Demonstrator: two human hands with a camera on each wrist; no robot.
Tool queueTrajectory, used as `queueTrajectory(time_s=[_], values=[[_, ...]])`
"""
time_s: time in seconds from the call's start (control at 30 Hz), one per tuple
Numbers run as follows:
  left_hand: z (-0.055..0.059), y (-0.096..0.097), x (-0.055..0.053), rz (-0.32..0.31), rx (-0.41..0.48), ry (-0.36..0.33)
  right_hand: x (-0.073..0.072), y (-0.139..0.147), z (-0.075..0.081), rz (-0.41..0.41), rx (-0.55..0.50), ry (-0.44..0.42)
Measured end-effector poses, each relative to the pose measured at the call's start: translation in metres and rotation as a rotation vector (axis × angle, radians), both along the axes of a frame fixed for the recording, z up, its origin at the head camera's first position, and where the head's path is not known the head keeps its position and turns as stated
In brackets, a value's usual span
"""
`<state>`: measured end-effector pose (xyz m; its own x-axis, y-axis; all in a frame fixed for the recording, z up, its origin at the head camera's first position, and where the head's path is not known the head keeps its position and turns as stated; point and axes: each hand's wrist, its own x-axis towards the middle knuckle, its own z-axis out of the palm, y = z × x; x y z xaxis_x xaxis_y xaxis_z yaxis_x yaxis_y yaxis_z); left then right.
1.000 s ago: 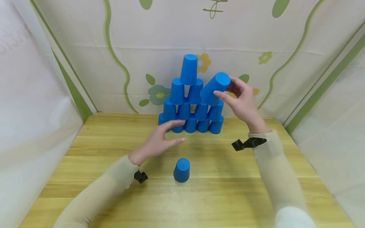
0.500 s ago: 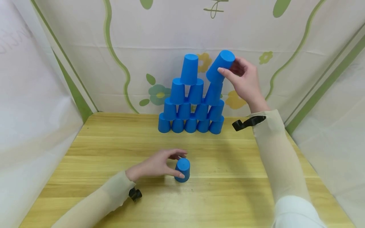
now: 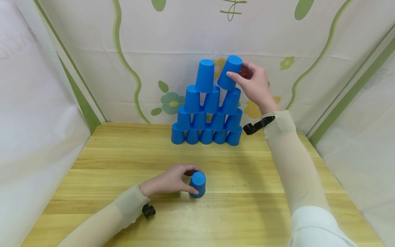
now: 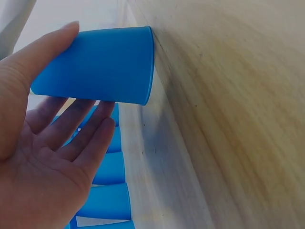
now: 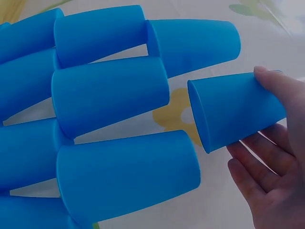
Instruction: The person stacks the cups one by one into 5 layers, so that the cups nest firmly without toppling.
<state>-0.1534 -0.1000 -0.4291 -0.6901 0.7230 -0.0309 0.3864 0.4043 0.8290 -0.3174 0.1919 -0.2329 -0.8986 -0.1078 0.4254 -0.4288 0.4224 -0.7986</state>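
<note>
My right hand (image 3: 255, 84) grips an upside-down blue cup (image 3: 229, 71) near its closed end, thumb on one side and fingers on the other. That cup leans a little above the third row of a stack of blue cups (image 3: 199, 120); the right wrist view shows a gap between it and the stacked cups (image 5: 128, 176). A single top cup (image 3: 205, 76) stands just left of it. Lower down, my left hand (image 3: 171, 180) holds another upside-down blue cup (image 3: 198, 183) between thumb and fingers, its rim at the table. The left wrist view shows this cup (image 4: 105, 62) from the side.
The stack stands at the back of the wooden table (image 3: 123, 154), close to a white patterned cloth (image 3: 172, 41). Cloth walls rise at the left (image 3: 40, 103) and right (image 3: 361, 137). Both wrists carry small black camera mounts.
My right hand set one cup on the right of the third row, rose with another and moved it left. The left hand came down from near the stack and took hold of the front cup.
</note>
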Motion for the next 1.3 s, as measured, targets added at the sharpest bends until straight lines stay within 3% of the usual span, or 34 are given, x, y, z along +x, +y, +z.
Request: queueTrajectory(time_s=[0.53,0.73,0.9,1.0,1.17,1.3], values=[[-0.006,0.0,-0.002,-0.011,0.0,-0.011,-0.002,-0.004,-0.006,0.002,0.047,-0.058],[0.001,-0.002,-0.003,0.024,0.018,-0.021,-0.003,-0.004,-0.007,-0.011,0.06,-0.092],[0.025,-0.004,-0.014,0.048,0.089,0.05,-0.002,-0.004,-0.007,-0.007,0.051,-0.106],[0.045,-0.005,-0.024,0.06,0.165,0.149,-0.002,-0.004,-0.008,-0.003,0.046,-0.104],[0.089,-0.003,-0.043,0.108,0.306,0.372,-0.003,-0.003,-0.009,0.006,0.044,-0.1],[0.13,-0.003,-0.057,0.16,0.343,0.477,-0.003,-0.003,-0.011,0.014,0.042,-0.11]])
